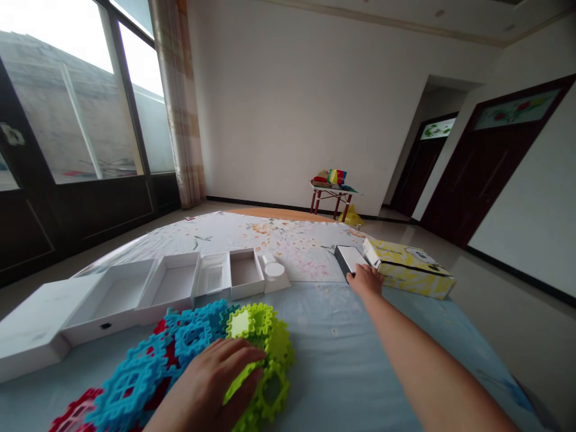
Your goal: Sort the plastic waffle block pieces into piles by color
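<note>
My left hand lies flat, fingers stretched, on a pile of toothed plastic building tiles in blue, red and lime green at the near edge of the cloth. Its fingertips rest on a lime green tile. My right hand reaches far forward and touches the near end of a small dark box with a white top. Its fingers curl over the box's edge. Right beside that box lies a yellow and white patterned carton.
A row of open white boxes and lids stands behind the tiles, with a small round white item at its right end. A light blue cloth covers the surface. A small red-legged table with toys stands by the far wall.
</note>
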Tool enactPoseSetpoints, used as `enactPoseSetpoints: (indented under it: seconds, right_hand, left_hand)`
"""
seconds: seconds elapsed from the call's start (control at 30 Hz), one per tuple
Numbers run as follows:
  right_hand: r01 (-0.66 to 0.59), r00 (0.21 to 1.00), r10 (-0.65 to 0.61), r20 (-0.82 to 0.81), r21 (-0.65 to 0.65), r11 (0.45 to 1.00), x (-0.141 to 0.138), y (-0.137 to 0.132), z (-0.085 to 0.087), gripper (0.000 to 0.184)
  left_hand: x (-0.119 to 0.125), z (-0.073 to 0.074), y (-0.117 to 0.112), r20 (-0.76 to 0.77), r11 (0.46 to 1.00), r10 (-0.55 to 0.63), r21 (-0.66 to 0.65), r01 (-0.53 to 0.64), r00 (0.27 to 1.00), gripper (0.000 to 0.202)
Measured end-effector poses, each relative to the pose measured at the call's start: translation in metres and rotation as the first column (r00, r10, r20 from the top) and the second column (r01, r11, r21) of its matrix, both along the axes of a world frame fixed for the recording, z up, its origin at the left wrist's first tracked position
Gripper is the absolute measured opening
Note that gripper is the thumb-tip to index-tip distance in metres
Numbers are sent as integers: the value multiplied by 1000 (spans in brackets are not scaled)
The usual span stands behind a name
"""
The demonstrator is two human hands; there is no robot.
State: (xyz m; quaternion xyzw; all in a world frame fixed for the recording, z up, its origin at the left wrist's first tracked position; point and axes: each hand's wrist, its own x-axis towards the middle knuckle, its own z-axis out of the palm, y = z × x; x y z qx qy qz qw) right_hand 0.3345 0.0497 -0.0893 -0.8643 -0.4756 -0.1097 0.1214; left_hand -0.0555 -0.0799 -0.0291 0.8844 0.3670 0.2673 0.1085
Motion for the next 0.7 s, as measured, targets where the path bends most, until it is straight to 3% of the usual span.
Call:
enactPoseSetpoints:
  seconds: [0.17, 0.33, 0.43, 0.57, 0.7]
  right_hand:
    - [-66, 998, 66, 10, 7, 998, 1, -2, 2, 41]
    - [47, 989, -36, -144, 73, 996, -3, 1, 0, 46]
    - [47, 991, -31, -128, 124, 991, -8, 0, -7, 45]
    - [31, 998, -21, -63, 174, 984, -7, -6, -22, 47]
    - [-30, 999, 35, -22, 181, 983, 0, -12, -31, 46]
  left_hand:
    - [13, 13, 12, -33, 993, 71, -87, -74, 997, 27]
    - [55, 22, 70, -172, 979, 193, -35, -202, 966, 34]
    - [88, 13, 113, -305, 971, 238, 64, -230, 922, 44]
    - [111, -10, 160, -386, 952, 296, 44, -303, 874, 65]
    - [110, -26, 180, -455, 937, 312, 2, -350, 834, 42]
